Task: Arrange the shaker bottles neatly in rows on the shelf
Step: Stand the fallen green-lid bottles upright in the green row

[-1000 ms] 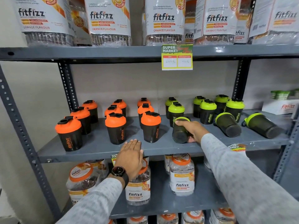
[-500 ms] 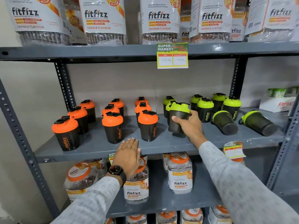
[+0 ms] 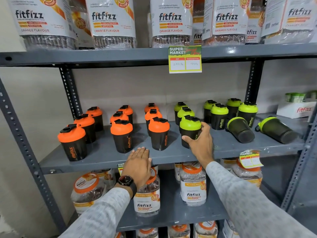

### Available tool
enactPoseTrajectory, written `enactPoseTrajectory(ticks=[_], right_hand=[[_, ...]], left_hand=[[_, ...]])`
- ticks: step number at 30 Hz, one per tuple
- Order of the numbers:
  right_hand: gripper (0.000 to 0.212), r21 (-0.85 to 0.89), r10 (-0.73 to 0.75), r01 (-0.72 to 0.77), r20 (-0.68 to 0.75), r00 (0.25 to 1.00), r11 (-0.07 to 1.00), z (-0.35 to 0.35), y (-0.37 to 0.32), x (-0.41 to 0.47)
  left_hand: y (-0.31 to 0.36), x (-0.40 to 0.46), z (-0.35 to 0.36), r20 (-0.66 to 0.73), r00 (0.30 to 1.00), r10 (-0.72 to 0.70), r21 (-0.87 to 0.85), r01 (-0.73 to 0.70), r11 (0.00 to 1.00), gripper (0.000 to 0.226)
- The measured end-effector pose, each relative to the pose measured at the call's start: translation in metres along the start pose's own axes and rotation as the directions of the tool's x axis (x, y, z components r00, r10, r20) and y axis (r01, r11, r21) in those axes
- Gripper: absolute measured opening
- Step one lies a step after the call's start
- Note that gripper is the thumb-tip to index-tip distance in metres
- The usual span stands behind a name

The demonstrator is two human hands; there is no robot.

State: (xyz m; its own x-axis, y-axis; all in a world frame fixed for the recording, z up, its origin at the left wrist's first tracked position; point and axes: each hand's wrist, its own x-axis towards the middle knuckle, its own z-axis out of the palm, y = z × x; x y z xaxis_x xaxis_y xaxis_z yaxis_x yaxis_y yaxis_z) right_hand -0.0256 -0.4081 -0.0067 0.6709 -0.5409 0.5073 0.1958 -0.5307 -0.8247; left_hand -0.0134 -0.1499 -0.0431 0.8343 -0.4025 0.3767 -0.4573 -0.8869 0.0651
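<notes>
- Your right hand point(image 3: 201, 143) is wrapped around the body of a green-lidded shaker bottle point(image 3: 190, 130), thumb on its left side and fingers curled round its right. The bottle stands upright on the grey shelf point(image 3: 103, 152), at the front of its column.
- Directly behind that grip, two more green-lidded bottles point(image 3: 185, 112) stand upright in a line running to the back of the shelf.
- Just left of the grip stands the nearest orange-lidded bottle point(image 3: 159, 135), upright, apart from the held bottle. Further left, more orange-lidded bottles form three columns of three.
- To the right of the grip, four green-lidded bottles point(image 3: 219, 116) stand upright in a loose cluster near the back.
- Also right of the grip and nearer the front, two green-lidded bottles lie on their sides: one point(image 3: 241, 129) just beyond your fingers with its base pointing outward, the other point(image 3: 276, 129) well apart toward the shelf's right end.
- Your left hand point(image 3: 139, 164) lies flat and open, palm down, on the shelf's front edge, below and left of the grip, holding nothing. Its fingertips stop short of the orange-lidded bottles.
- A watch point(image 3: 126, 181) sits on your left wrist.
</notes>
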Motion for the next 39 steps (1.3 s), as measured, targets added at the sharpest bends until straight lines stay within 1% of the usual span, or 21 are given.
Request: enactPoseTrajectory(ticks=[3, 5, 7, 10, 12, 14, 16, 18, 19, 21, 23, 26, 28, 30, 33, 36, 39], right_hand=[[0.095, 0.001, 0.014, -0.014, 0.015, 1.000, 1.000, 0.000, 0.001, -0.002], [0.106, -0.002, 0.018, -0.018, 0.030, 0.999, 1.000, -0.002, 0.002, -0.002], [0.112, -0.007, 0.024, -0.024, 0.037, 0.999, 1.000, -0.007, 0.004, -0.002], [0.097, 0.006, -0.018, 0.018, 0.018, 1.000, 1.000, -0.026, 0.008, 0.000], [0.085, 0.001, -0.082, 0.082, 0.004, 0.997, 0.997, -0.046, 0.011, 0.009], [0.075, -0.017, -0.143, 0.143, -0.009, 0.990, 0.990, -0.071, 0.015, 0.024], [0.066, -0.054, -0.185, 0.183, -0.027, 0.982, 0.982, -0.099, 0.019, 0.043], [0.057, -0.119, -0.233, 0.228, -0.037, 0.972, 0.966, -0.128, 0.027, 0.064], [0.053, -0.160, -0.259, 0.249, -0.042, 0.965, 0.955, -0.143, 0.032, 0.075], [0.048, -0.240, -0.271, 0.253, -0.047, 0.961, 0.937, -0.170, 0.043, 0.096], [0.049, -0.306, -0.202, 0.188, -0.015, 0.979, 0.933, -0.192, 0.054, 0.115], [0.064, -0.402, -0.014, 0.041, 0.070, 0.997, 0.915, -0.211, 0.071, 0.144], [0.074, -0.427, 0.153, -0.083, 0.130, 0.980, 0.900, -0.216, 0.078, 0.159], [0.080, -0.393, 0.300, -0.207, 0.190, 0.935, 0.896, -0.216, 0.081, 0.169], [0.081, -0.282, 0.417, -0.342, 0.277, 0.866, 0.897, -0.207, 0.090, 0.180], [0.080, -0.203, 0.506, -0.463, 0.334, 0.795, 0.863, -0.194, 0.102, 0.188], [0.071, -0.109, 0.556, -0.561, 0.377, 0.741, 0.821, -0.187, 0.108, 0.190]], left_hand=[[-0.002, 0.001, 0.000, 0.011, 1.000, 0.010, 0.007, -0.010, 1.000, 0.059], [-0.003, 0.001, -0.001, 0.014, 1.000, 0.021, -0.003, -0.021, 1.000, 0.063], [-0.002, -0.001, -0.003, -0.028, 1.000, 0.007, -0.076, -0.009, 0.997, 0.067], [0.016, -0.007, -0.004, -0.208, 0.977, -0.040, -0.231, -0.010, 0.973, 0.064], [0.043, -0.009, -0.004, -0.316, 0.949, -0.011, -0.282, -0.083, 0.956, 0.061], [0.081, -0.006, -0.004, -0.379, 0.923, 0.066, -0.289, -0.186, 0.939, 0.059], [0.124, 0.006, -0.002, -0.413, 0.897, 0.158, -0.263, -0.284, 0.922, 0.056], [0.168, 0.021, 0.001, -0.415, 0.880, 0.230, -0.231, -0.346, 0.909, 0.055], [0.190, 0.030, 0.005, -0.401, 0.881, 0.253, -0.221, -0.361, 0.906, 0.055], [0.226, 0.050, 0.012, -0.331, 0.905, 0.266, -0.219, -0.348, 0.912, 0.058], [0.251, 0.072, 0.021, -0.212, 0.949, 0.234, -0.224, -0.280, 0.933, 0.062], [0.274, 0.097, 0.033, -0.047, 0.985, 0.166, -0.152, -0.171, 0.973, 0.063], [0.281, 0.110, 0.040, 0.024, 0.994, 0.103, -0.084, -0.100, 0.991, 0.063], [0.281, 0.119, 0.045, 0.077, 0.996, 0.041, -0.047, -0.037, 0.998, 0.063], [0.280, 0.124, 0.052, 0.113, 0.994, -0.009, -0.023, 0.012, 1.000, 0.065], [0.279, 0.122, 0.058, 0.086, 0.996, -0.016, -0.027, 0.019, 0.999, 0.069], [0.278, 0.120, 0.060, 0.068, 0.998, -0.013, -0.034, 0.016, 0.999, 0.071]])
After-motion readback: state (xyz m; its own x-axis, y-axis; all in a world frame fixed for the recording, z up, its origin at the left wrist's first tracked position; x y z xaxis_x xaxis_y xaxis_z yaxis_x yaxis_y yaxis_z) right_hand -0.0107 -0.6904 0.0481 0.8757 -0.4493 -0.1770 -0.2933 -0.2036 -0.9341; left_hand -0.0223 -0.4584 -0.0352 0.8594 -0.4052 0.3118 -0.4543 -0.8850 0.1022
